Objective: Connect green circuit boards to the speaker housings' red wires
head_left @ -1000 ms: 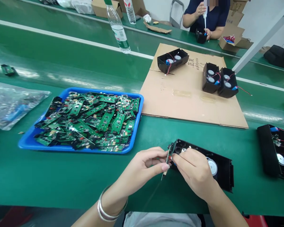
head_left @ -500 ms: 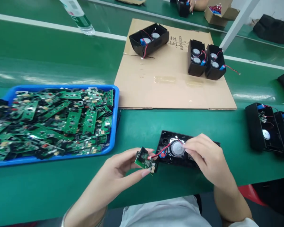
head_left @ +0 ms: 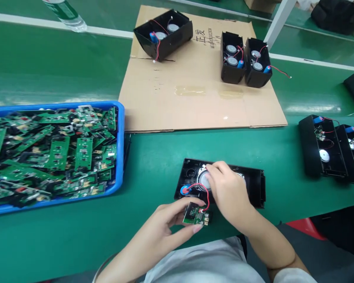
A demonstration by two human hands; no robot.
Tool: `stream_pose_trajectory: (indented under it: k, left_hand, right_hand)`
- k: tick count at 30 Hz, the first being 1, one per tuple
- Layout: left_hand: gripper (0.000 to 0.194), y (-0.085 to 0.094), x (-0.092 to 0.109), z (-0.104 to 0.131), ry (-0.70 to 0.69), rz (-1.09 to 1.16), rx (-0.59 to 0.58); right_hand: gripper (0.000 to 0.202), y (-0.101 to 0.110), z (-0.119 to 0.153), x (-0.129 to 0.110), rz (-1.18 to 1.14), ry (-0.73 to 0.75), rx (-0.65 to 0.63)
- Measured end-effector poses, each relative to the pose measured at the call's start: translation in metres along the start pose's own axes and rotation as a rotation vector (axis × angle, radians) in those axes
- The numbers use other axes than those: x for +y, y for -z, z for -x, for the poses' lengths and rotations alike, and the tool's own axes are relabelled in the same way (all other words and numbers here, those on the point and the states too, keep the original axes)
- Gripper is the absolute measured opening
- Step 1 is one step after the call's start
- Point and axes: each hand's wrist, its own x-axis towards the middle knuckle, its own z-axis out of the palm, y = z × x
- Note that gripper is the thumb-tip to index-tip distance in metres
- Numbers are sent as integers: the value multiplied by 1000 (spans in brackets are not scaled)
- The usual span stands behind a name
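Between thumb and fingers, my left hand [head_left: 174, 224] grips a small green circuit board [head_left: 196, 214] at the near edge of a black speaker housing [head_left: 255, 188]. A red wire [head_left: 208, 194] runs from the board to a blue battery [head_left: 185, 190] inside the housing's left end. Over the housing, my right hand [head_left: 230, 188] has its fingertips pinched at the upper edge of a round grey speaker [head_left: 204, 180]. Whatever sits between those fingertips is too small to name. The back of that hand partly covers a second speaker to the right.
A blue tray [head_left: 121, 149] heaped with circuit boards stands at left. Behind, a cardboard sheet [head_left: 200, 112] carries several black housings [head_left: 163, 35] with speakers and batteries. More wired housings [head_left: 323, 147] stand at right. A water bottle [head_left: 67, 15] is at the back left.
My right hand has moved left to the upper edge of the left speaker. My left hand keeps the board, now slightly lower beside the housing. The camera view has shifted.
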Motion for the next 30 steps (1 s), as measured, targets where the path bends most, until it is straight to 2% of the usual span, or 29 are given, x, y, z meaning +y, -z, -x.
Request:
stream_pose_trajectory:
  k: [2,4,8,11,13,15,18,21,27,30]
  left_hand:
    - [26,-3,2,1,15,-17,39]
    - [26,-4,4,4,45,3,98]
    - [29,-8,6,4,100,123,207]
    - [31,-13,10,-4,78,171,190]
    - [30,-17,14,-11,54,157,180]
    - [29,-22,19,-18,43,141,171]
    - [29,-26,23,-25,51,150,160]
    - [27,-28,23,-28,46,156,148]
    - [28,-28,25,-29,-6,81,163]
    - [25,-27,25,-29,-87,-31,145]
  right_hand:
    - [15,-5,-5,-7,53,-38,-56]
    - [18,-4,-5,-6,-15,-53,-55]
    - [19,12,7,22,-521,-137,10]
    - [17,25,18,48,-884,-192,-111]
    - [17,28,23,58,-973,-149,-178]
    - [16,29,26,59,-936,-45,-165]
    - [16,26,31,50,-702,137,-10]
    - [17,22,35,41,-502,235,94]
    - [18,19,38,40,-404,281,54]
    - [20,20,37,41,-391,289,49]
